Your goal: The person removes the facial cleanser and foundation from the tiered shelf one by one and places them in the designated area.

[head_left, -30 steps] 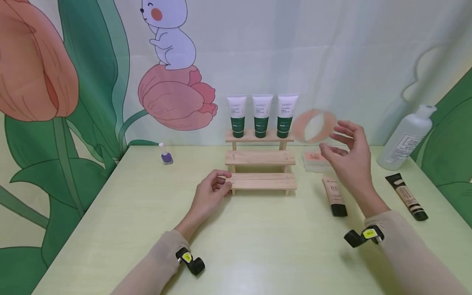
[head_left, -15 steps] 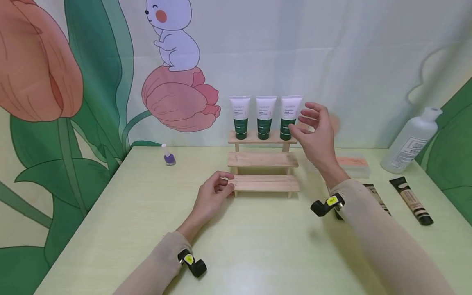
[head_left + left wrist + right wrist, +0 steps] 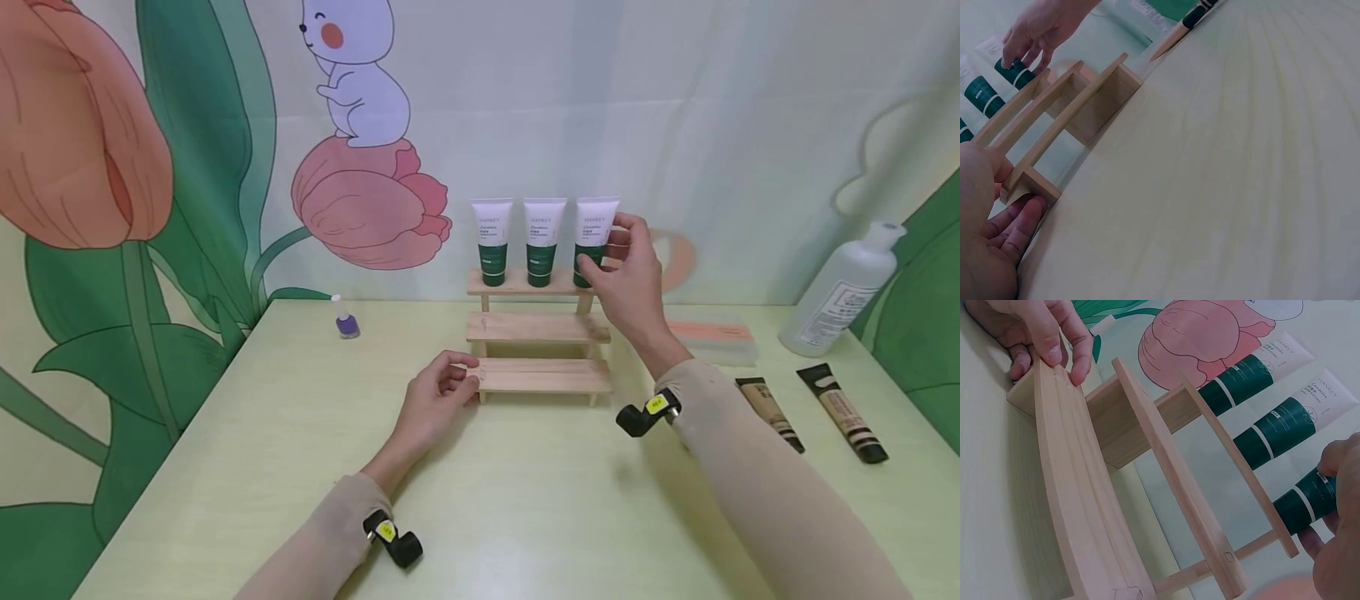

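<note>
A three-step wooden display stand bears three white-and-green squeeze tubes on its top step, all upright on their caps: a left tube, a middle tube and a right tube. My right hand pinches the right tube low on its green part, thumb in front and fingers behind. In the right wrist view, that tube's cap sits at the edge of the top step. My left hand grips the left end of the lowest step, with fingers above and below the board in the left wrist view.
Purple nail polish stands at the back left. Right of the stand lie a flat clear box, a beige-and-black tube partly behind my sleeve, and another such tube. A white bottle stands at the back right, before the printed curtain.
My right hand has come left from above the beige tubes to the right green-and-white tube and taken hold of it. My left hand keeps its grip on the stand.
</note>
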Action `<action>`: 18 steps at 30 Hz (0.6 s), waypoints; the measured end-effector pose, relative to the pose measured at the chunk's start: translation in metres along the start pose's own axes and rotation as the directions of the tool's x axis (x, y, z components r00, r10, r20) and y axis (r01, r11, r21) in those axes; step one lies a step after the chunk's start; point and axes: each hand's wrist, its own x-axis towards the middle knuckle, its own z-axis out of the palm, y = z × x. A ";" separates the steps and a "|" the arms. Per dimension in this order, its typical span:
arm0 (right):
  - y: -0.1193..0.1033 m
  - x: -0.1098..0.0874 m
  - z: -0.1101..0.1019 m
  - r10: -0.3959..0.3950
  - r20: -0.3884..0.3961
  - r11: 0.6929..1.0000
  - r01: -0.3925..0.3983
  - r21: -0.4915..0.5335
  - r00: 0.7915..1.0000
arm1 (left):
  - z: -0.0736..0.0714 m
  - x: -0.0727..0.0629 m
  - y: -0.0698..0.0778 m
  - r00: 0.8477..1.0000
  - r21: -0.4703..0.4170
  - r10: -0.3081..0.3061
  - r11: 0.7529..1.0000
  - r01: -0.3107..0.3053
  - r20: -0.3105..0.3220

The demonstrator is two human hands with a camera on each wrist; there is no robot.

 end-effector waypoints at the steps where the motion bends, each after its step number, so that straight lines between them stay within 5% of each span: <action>1: 0.000 0.000 0.000 -0.001 -0.001 1.000 0.001 0.001 1.000 | 0.000 0.000 0.000 1.000 0.004 -0.001 1.000 0.001 -0.001; 18: -0.011 -0.006 -0.014 -0.002 -0.053 1.000 0.002 0.008 0.999 | -0.001 0.000 -0.001 1.000 -0.011 0.003 1.000 -0.003 0.007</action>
